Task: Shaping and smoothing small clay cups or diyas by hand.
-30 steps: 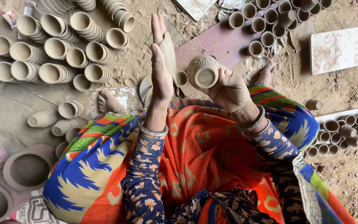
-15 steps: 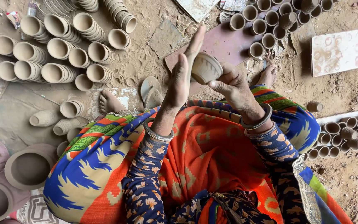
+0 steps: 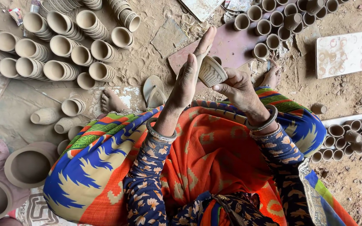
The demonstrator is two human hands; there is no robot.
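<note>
Head view, right hand [image 3: 236, 88] grip closed on small clay cup [image 3: 211, 72], left hand [image 3: 188, 79] flat against it, white rectangular board [image 3: 348, 52] right.

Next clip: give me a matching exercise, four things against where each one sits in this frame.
Things:
1. small grey clay cup
2. pale rubber sandal
3. large round clay pots
4. white flat board

Places:
A. upper right, on the dirt
B. lower left corner
C. between the left hand and right hand
D. on the ground beside a bare foot

Pairs: 1-C, 2-D, 3-B, 4-A
</note>
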